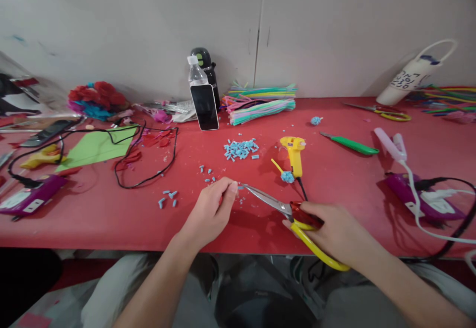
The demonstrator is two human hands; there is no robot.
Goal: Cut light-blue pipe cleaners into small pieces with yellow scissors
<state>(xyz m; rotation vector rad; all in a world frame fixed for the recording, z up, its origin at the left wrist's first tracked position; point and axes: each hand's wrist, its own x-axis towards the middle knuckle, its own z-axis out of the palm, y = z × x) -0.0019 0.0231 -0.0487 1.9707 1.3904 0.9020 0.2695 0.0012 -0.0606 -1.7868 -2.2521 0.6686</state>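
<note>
My left hand (212, 204) is closed in a pinch, with a short light-blue pipe cleaner piece (240, 187) at its fingertips. Scissors (268, 199) with yellow and red handles are in my right hand (332, 231), their blade tips right at that piece. Beyond my hands lies a pile of short blue pipe cleaner pieces (240, 149). Several more blue pieces (171, 195) are scattered to the left. A yellow glue gun (293, 152) stands to the right, a small blue fuzzy ball (287, 177) by it. Another such ball (316, 120) sits farther back.
A phone (205, 107) leans against a clear bottle (196, 74). Behind the pile lie bundled pipe cleaners (260, 105). At right are a green-handled knife (353, 144), more scissors (390, 114) and a purple power strip (420, 196). A black cable (145, 187) loops near green paper (100, 147).
</note>
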